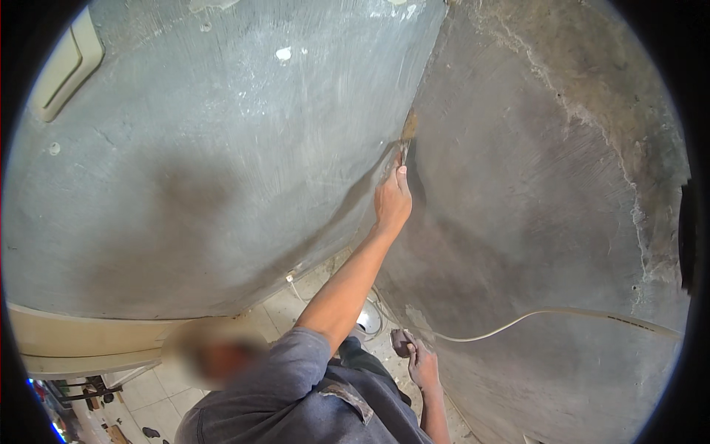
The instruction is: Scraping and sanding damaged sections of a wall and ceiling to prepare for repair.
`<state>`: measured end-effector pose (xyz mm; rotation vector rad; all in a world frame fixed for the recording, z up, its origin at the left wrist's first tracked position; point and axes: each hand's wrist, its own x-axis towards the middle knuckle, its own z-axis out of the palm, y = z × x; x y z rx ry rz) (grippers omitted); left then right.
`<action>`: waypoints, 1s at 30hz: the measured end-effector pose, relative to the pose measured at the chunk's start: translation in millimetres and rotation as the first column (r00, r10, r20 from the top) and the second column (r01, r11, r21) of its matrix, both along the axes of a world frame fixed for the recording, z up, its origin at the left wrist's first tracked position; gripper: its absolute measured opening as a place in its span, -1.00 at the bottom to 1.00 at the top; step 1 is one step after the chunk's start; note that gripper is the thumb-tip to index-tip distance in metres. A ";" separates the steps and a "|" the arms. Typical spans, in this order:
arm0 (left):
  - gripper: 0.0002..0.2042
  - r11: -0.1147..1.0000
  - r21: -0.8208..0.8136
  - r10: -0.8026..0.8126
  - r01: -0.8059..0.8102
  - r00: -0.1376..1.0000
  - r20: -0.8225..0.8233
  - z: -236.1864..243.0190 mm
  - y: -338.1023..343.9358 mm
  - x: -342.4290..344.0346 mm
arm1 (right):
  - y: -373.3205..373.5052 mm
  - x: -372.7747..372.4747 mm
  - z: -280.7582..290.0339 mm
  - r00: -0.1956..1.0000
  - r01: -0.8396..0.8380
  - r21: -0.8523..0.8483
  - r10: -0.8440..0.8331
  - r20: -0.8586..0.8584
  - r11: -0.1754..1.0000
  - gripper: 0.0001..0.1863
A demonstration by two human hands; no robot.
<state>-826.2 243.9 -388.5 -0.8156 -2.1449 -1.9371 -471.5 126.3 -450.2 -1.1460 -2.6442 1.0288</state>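
My left hand (393, 198) is raised, arm stretched out, to the corner where two grey plastered walls meet. Its fingers close round a slim putty knife (404, 152), its tip at the seam by a tan patch (410, 126). Much of the handle is hidden in the grip. Low down near my body, my right hand (424, 364) grips a small, dark, flat piece (401, 342) smeared with grey; its exact kind cannot be made out. The bluish-grey left wall (296, 126) and the browner right wall (518, 192) both carry trowel marks.
A pale hose or cable (532, 314) curves across the right wall toward the floor. Light floor tiles (274, 318) show below, near a cream rounded ledge (81, 337). At upper left is a cream fixture (66, 66). Rough, unsmoothed plaster (629, 96) borders the right wall.
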 end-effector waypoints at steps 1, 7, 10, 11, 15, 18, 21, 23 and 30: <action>-0.61 1.000 0.007 -0.029 0.029 1.000 0.008 6.6 -1.3 1.4 | 1.9 0.9 -2.0 1.000 0.002 0.003 -0.002 -0.001 1.000 -0.75; -0.61 1.000 -0.013 0.002 -0.002 1.000 -0.008 43.0 14.3 12.1 | 8.1 -0.2 -2.0 0.998 -0.055 0.052 0.054 0.034 0.997 -0.76; -0.61 0.995 0.081 0.059 -0.055 0.997 -0.049 26.5 15.9 5.6 | 9.3 -7.9 9.2 0.996 -0.027 0.020 0.025 0.089 0.999 -0.76; -0.60 0.993 0.109 0.053 -0.045 0.996 -0.071 25.4 16.1 5.4 | 9.1 -4.7 7.9 0.997 -0.026 0.037 0.023 0.073 0.999 -0.76; -0.61 0.992 0.032 -0.127 0.124 0.985 0.117 39.1 17.5 8.6 | 8.5 8.4 -0.8 0.995 -0.005 0.027 0.002 0.097 1.000 -0.75; -0.61 0.998 -0.048 -0.023 0.029 0.992 0.125 36.9 19.5 8.9 | 10.1 12.5 -4.3 0.994 -0.026 0.031 0.022 0.110 0.999 -0.75; -0.61 0.999 0.005 0.050 -0.050 0.999 0.006 15.3 9.5 11.4 | 10.0 10.9 1.1 0.995 -0.012 0.002 0.012 0.100 1.000 -0.74; -0.61 0.998 -0.034 0.055 -0.054 0.998 0.023 -9.3 0.6 9.9 | 10.3 10.5 0.0 0.995 -0.019 0.005 0.018 0.098 1.000 -0.74; -0.58 0.993 -0.017 -0.116 0.119 0.985 0.131 35.4 6.0 5.7 | 10.9 -0.9 5.3 0.994 -0.051 0.034 0.047 0.099 0.998 -0.74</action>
